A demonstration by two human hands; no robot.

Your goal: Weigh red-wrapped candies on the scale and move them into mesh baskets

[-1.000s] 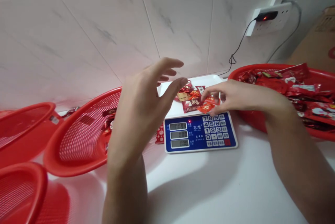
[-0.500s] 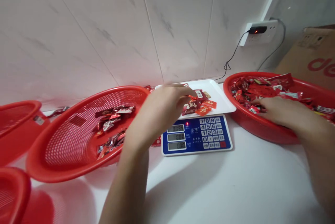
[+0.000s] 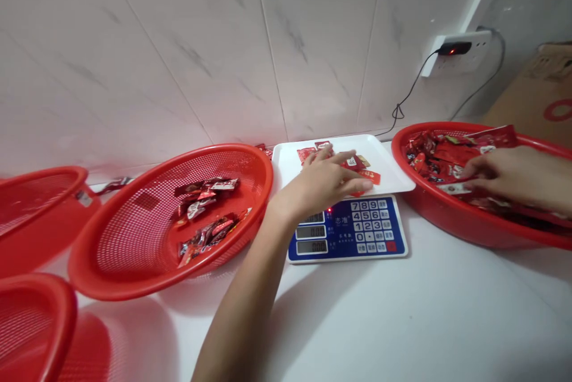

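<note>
My left hand [image 3: 322, 182] lies spread over the white tray [image 3: 393, 174] on a digital scale [image 3: 348, 230], its fingertips at or just above several red candy packets [image 3: 369, 176]. The palm hides part of the tray and of the scale's display. My right hand [image 3: 513, 173] rests in a red mesh basket [image 3: 460, 230] on a heap of red wrapped candies [image 3: 440, 152]. Whether those fingers grip a packet is hidden.
Another red mesh basket [image 3: 116, 289] holds a few wrapped candies [image 3: 208, 236] left of the scale. Further red baskets [image 3: 44, 176] sit at far left. Tiled wall stands behind, with a wall socket [image 3: 456, 51] and charger cable; a cardboard box [image 3: 536, 96] stands right.
My left hand has come down and forward over the tray. My right hand has gone from above the tray into the right basket and stays among the packets there.
</note>
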